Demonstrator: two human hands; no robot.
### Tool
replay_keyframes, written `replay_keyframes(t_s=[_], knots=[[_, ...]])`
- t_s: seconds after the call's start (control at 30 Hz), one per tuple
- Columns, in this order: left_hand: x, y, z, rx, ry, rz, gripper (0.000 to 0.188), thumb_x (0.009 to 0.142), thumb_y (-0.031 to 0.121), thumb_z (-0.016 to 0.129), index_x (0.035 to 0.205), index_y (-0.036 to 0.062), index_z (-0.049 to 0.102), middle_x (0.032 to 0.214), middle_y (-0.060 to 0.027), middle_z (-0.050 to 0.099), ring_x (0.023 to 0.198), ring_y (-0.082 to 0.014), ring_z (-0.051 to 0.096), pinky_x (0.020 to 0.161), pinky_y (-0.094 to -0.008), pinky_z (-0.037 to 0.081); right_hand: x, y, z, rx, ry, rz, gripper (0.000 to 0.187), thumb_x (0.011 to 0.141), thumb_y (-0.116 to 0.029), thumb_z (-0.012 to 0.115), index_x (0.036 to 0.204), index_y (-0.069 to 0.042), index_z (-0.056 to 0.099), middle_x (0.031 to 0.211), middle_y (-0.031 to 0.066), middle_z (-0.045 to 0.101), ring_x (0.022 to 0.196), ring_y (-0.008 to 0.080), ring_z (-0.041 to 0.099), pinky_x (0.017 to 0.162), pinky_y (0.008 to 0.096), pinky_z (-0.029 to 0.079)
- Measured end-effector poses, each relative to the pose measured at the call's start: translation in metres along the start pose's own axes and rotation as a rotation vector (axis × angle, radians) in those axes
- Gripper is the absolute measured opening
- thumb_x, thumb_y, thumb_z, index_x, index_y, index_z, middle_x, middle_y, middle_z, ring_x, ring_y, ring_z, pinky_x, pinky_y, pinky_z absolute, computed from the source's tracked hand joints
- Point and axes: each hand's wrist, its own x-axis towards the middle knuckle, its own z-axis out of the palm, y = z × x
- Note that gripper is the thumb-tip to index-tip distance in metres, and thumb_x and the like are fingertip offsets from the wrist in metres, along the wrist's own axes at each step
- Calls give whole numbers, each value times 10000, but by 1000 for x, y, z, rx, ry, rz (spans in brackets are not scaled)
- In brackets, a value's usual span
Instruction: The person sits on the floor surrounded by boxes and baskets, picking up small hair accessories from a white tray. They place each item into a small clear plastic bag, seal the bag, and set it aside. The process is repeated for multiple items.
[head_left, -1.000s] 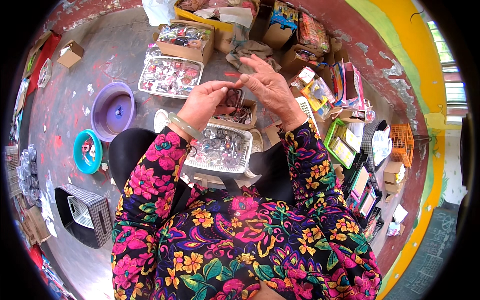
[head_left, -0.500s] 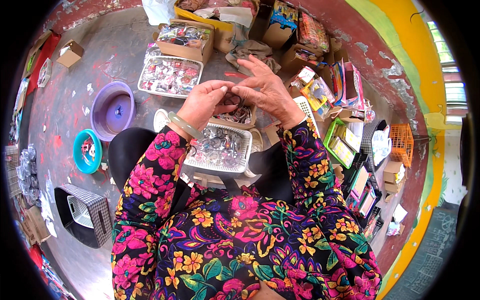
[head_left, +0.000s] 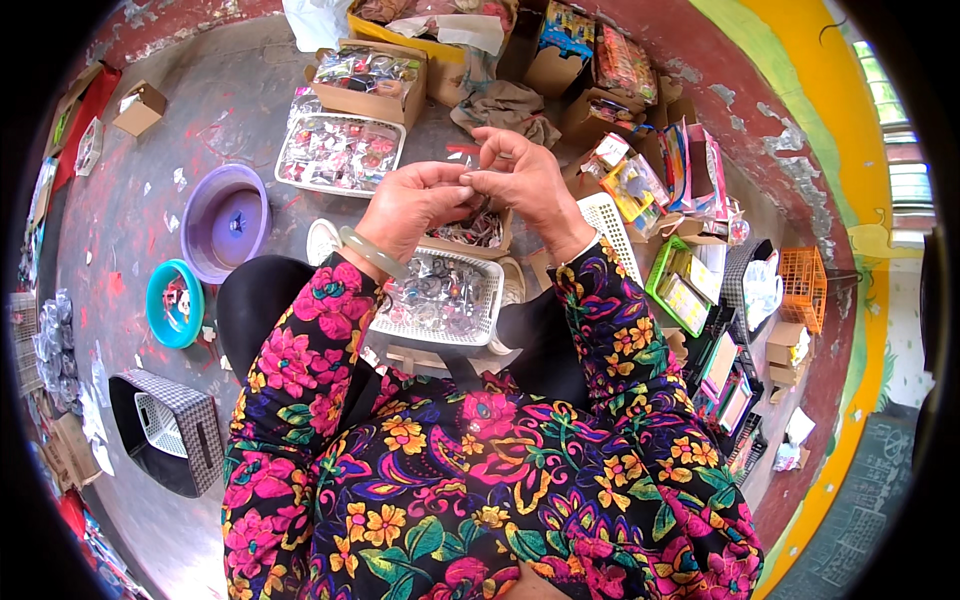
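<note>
My left hand (head_left: 412, 205) and my right hand (head_left: 530, 185) meet at the fingertips above a cardboard box. Both are closed in a pinch. What lies between the fingertips is mostly hidden now; thin dark loops, like hair ties, showed there half a second ago. A pale bangle (head_left: 372, 254) rings my left wrist. Under my hands, the cardboard box (head_left: 508, 240) holds a jumble of small dark and coloured pieces. Nearer to me, between my legs, stands a white basket (head_left: 488, 325) full of clear packets with dark rings in them.
Another white basket (head_left: 283, 172) of packets stands beyond, before a packed cardboard box (head_left: 400, 105). To the left are a purple basin (head_left: 190, 235), a teal basin (head_left: 155, 320) and a checked bin (head_left: 205, 440). Along the right stand a green tray (head_left: 660, 265) and an orange crate (head_left: 803, 290).
My right hand has shifted slightly left and its fingers have curled in. My fingertips have come closer together, and the dark loops are covered.
</note>
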Motion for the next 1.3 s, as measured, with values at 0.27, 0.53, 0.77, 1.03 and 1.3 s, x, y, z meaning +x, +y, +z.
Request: replay_keyframes(t_s=[0.27, 0.53, 0.77, 1.03, 1.3], knots=[[0, 4, 0, -162, 153, 50, 176, 864, 60, 531, 1007, -36, 567, 912, -119, 636, 803, -185, 637, 716, -260, 535, -3, -13, 7, 590, 97, 279, 297, 806, -273, 661, 954, -24, 593, 878, 12, 592, 806, 63, 526, 678, 212, 413], [5, -2, -3, -166, 196, 53, 168, 866, 79, 535, 995, -22, 572, 884, -99, 640, 778, -169, 637, 674, -244, 534, -8, -10, 20, 616, 96, 292, 180, 841, -156, 611, 877, 19, 633, 699, -5, 590, 532, 24, 458, 465, 163, 343], [6, -1, -2, -38, 257, 3, 155, 862, 121, 553, 978, 26, 591, 851, -48, 648, 732, -98, 621, 557, -197, 489, -4, 0, 24, 464, 190, 117, 163, 834, -110, 592, 884, 38, 637, 758, 42, 630, 636, 65, 546, 545, 199, 440], [7, -1, 1, 203, 332, 42, 144, 824, 171, 618, 947, 97, 616, 829, 31, 625, 731, -50, 559, 544, -196, 416, -2, 1, 17, 583, 92, 355, 150, 862, -147, 568, 881, -4, 610, 764, 44, 610, 650, 89, 583, 511, 175, 482], [8, 0, 0, 58, 223, -125, 204, 800, 145, 646, 987, 80, 597, 859, 21, 629, 759, -56, 575, 597, -190, 432, 1, -3, 8, 713, 238, 323, 146, 877, -152, 536, 842, -15, 572, 753, 49, 614, 658, 118, 603, 583, 217, 489]])
